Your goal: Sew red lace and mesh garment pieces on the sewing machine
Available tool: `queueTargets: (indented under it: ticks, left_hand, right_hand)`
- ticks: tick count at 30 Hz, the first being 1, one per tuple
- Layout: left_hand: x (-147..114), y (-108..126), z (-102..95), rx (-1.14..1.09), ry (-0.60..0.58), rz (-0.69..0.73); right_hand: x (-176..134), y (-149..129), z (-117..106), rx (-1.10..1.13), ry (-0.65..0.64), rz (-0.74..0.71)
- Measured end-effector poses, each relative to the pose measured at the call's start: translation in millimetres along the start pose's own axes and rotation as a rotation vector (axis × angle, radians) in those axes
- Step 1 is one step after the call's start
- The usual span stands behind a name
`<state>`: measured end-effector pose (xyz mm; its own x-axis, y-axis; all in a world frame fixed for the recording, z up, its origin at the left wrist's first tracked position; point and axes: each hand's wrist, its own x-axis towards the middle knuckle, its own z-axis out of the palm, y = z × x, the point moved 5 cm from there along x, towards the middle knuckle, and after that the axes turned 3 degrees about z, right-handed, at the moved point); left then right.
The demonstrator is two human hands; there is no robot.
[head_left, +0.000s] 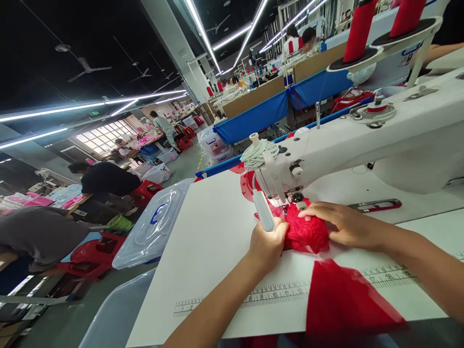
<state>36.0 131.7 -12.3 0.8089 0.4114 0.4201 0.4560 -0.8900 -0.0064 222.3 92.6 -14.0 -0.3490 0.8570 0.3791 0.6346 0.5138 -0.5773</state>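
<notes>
A piece of red lace fabric (308,233) lies bunched under the needle of a white sewing machine (340,145). My left hand (266,244) is closed at the fabric's left edge, thumb and fingers pressed on it close to the needle. On the right side of the cloth, my right hand (344,224) is bent over it, fingertips gripping the lace beside the presser foot. Sheer red fabric (348,299) hangs from the work over the table's front edge. A white lamp on a bent neck (264,211) partly covers the needle area.
The white table (203,241) has a printed ruler along its front. Clear plastic bins with lids (155,222) stand to the left. Red thread cones (358,34) rise above the machine. People (108,179) sit at other tables on the left, near red stools (94,253).
</notes>
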Motion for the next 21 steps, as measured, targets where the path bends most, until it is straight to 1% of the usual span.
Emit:
queueTargets:
  ticks: [2,6,9,12,14,16,19,21]
  left_hand:
    - [-3,5,1.5,0.06,0.041,0.058]
    - [-5,13,3.1,0.138,0.079,0.125]
    - [-5,17,2.0,0.165,0.07,0.127]
    - [-5,21,-5.9,0.168,0.057,0.114]
    - [-5,25,-14.1,0.134,0.025,0.119]
    - [-5,27,-21.1,0.074,-0.051,0.127]
    - [-6,27,-27.6,0.032,-0.157,0.115]
    - [-8,25,-29.0,0.035,-0.174,0.103]
  right_hand:
    - [-1,-2,7,-0.063,-0.028,-0.055]
    - [-2,-7,15,-0.226,0.04,-0.121]
    - [-2,-14,16,-0.305,0.08,-0.164]
    - [-1,-19,14,-0.345,0.113,-0.188]
    - [1,-22,12,-0.363,0.124,-0.199]
    - [2,-24,11,-0.361,0.114,-0.218]
    - [3,-25,13,-0.328,0.06,-0.246]
    - [3,-22,17,-0.315,0.039,-0.242]
